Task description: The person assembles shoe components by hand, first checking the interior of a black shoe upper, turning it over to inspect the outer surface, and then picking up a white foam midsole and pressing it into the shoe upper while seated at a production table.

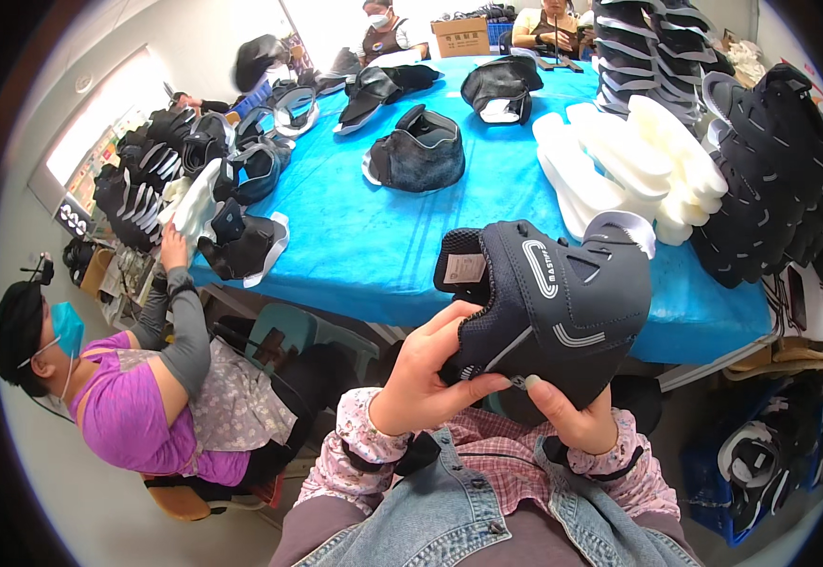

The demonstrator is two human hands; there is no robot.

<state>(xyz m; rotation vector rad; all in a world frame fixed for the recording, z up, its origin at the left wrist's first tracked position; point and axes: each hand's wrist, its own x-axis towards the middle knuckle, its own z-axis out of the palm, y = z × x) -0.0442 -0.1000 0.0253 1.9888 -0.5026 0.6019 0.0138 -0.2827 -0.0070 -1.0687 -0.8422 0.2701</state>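
Both my hands hold a black shoe upper [572, 317] in front of me, just past the near edge of the table. It has grey trim lines, a mesh-lined collar with a pale label inside, and a whitish edge at its far right end. My left hand [430, 373] grips the collar side, fingers behind it and thumb along the lower edge. My right hand [577, 416] holds the lower edge, its thumb close to the left thumb; its other fingers are hidden behind the upper. Beyond it, another black upper [418, 151] stands on the blue-covered table [355, 227].
White foot-shaped pieces [619, 165] lie at right beside tall stacks of black uppers [775, 170]. More uppers [132, 180] pile up at left, where a masked co-worker [147, 397] touches white pieces. A blue crate [714, 482] sits low at right. Other people work across the table.
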